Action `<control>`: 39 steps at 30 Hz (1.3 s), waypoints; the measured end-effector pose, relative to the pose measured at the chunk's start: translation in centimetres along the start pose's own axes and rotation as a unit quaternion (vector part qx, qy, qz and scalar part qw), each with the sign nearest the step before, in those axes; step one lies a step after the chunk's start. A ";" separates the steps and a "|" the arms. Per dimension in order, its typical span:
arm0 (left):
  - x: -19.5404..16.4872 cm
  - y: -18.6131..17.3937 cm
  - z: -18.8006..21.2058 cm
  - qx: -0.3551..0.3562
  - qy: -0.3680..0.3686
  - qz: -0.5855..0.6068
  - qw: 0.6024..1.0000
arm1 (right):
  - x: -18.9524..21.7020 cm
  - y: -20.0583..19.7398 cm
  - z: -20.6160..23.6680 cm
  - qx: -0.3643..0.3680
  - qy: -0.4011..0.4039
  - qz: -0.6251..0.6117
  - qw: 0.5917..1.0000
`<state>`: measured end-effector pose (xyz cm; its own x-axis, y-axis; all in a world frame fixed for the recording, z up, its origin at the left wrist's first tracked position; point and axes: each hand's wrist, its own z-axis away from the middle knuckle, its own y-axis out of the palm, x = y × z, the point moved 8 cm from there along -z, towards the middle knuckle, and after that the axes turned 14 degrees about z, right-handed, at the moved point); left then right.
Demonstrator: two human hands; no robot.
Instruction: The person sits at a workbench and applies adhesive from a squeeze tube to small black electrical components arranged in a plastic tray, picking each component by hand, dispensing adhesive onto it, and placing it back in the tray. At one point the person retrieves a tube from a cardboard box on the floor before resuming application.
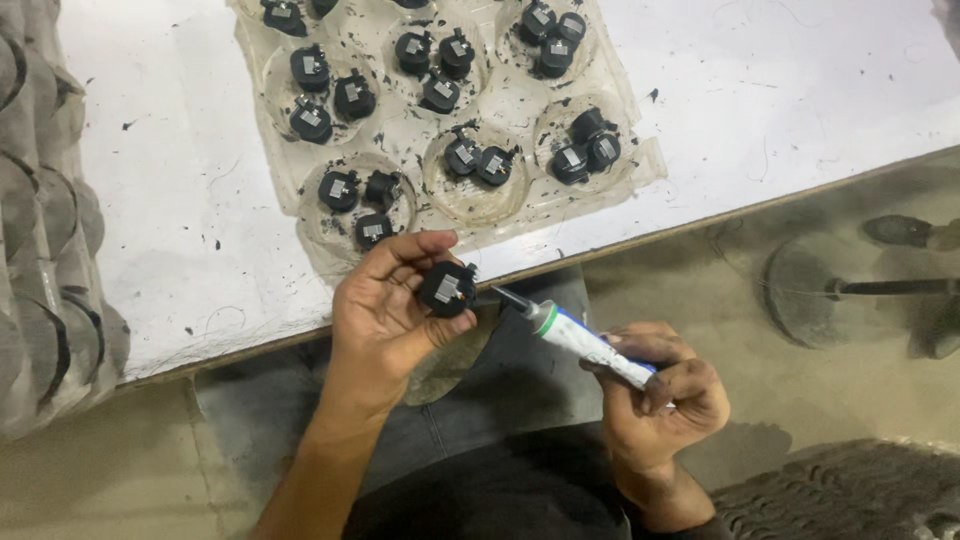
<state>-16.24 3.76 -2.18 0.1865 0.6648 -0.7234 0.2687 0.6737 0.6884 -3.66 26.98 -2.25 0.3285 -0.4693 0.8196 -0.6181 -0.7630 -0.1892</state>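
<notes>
White surface (180,200): tray (640,160) holds many black parts. Our left hand (385,320) fingers grip 1 part (447,290); right hand (660,395) clamps glue tube (585,345), nozzle just short of it.

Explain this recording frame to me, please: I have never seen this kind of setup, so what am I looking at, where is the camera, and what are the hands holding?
This is one picture from a camera worn on a person's head, looking down at their own two bare hands; no machine is involved. The left hand holds a small round black plastic part with a grey metal piece on its face. The right hand grips a white squeeze tube with a green collar and thin dark nozzle, its tip pointing at that part without quite touching it. Beyond the hands lies a white, speckled table. On it sits a clear plastic tray with round pockets, most pockets holding two or three similar black parts. At the left edge is a stack of grey moulded trays. The floor is at the right.
</notes>
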 end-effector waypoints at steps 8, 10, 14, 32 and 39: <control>0.1 -0.5 1.1 -0.019 0.062 -0.021 0.998 | 3.0 0.5 -0.2 0.034 -0.062 0.072 0.995; -0.3 -0.3 1.5 -0.024 0.079 -0.058 0.995 | 3.3 0.7 -0.3 0.048 -0.058 0.066 0.995; -0.7 0.1 1.7 -0.041 0.076 -0.116 0.990 | 4.0 1.1 -0.6 0.050 -0.077 0.101 0.991; -0.2 0.1 2.1 -0.049 0.044 -0.126 0.990 | 5.5 1.6 -1.4 0.067 -0.107 0.099 0.987; 0.0 -0.1 2.3 -0.052 0.049 -0.124 0.990 | 5.5 1.5 -1.2 0.072 -0.096 0.091 0.989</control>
<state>-14.07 2.93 -2.36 0.0339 0.4989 -0.8660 0.1946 0.8466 0.4954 -3.64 23.77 2.66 0.3589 -0.6706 0.6492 -0.5764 -0.7063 -0.4109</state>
